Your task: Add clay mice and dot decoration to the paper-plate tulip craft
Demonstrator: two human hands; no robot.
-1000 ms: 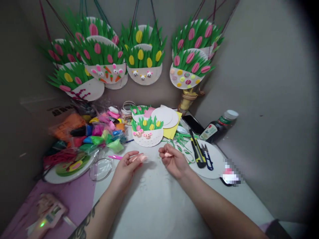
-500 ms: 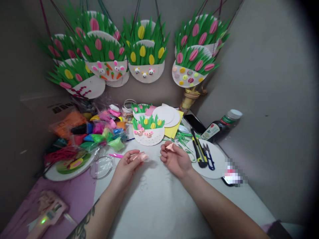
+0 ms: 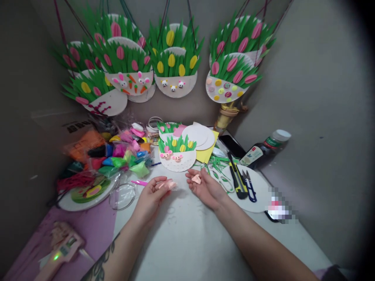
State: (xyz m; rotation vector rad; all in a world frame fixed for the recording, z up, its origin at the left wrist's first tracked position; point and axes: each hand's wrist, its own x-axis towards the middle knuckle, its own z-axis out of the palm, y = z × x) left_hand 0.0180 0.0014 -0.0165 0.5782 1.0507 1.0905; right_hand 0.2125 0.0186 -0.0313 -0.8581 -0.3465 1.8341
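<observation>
My left hand [image 3: 152, 197] grips a small clear bag of pale pink clay [image 3: 170, 185] between thumb and fingers. A little to the right, my right hand [image 3: 206, 189] is turned palm up and holds a torn-off piece of pale pink clay [image 3: 196, 179] on its fingers, with the thumb beside it. The hands are apart above the white table [image 3: 181, 242]. Just beyond them lies a paper-plate basket [image 3: 177, 160] with green paper grass, yellow and pink paper eggs and two small pink clay animal heads.
Bags of coloured clay [image 3: 123, 150] are piled at the left. A pink glue gun [image 3: 63, 248] with a green light lies at the front left. A cutter knife [image 3: 238, 179] and thread snips [image 3: 250, 189] rest on a white plate [image 3: 260, 199] near a dark bottle [image 3: 265, 148]. Decorated baskets [image 3: 175, 84] hang behind.
My right hand has opened somewhat and turned up, showing the clay piece on its fingers. My left hand keeps its hold on the bag. The whole view has shifted slightly.
</observation>
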